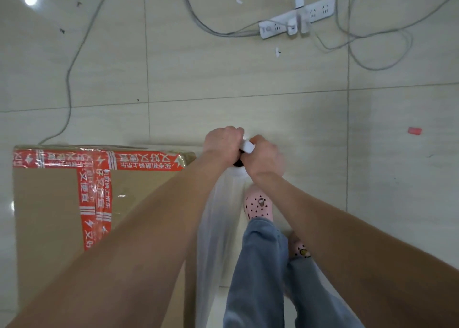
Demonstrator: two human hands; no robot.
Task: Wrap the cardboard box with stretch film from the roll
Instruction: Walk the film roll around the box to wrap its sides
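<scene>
Currently left hand and right hand both clench the top of the stretch film roll, just off the far-right corner of the cardboard box.

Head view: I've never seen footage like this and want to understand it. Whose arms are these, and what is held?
No machine here: the grips are a person's bare hands. The camera sits on their head, looking down, so both arms reach away from you. The left hand and right hand clasp the top end of a white roll of clear stretch film, whose loose sheet runs beside the brown cardboard box with red printed tape. The box stands on the pale tiled floor, where a white power strip also lies.
</scene>
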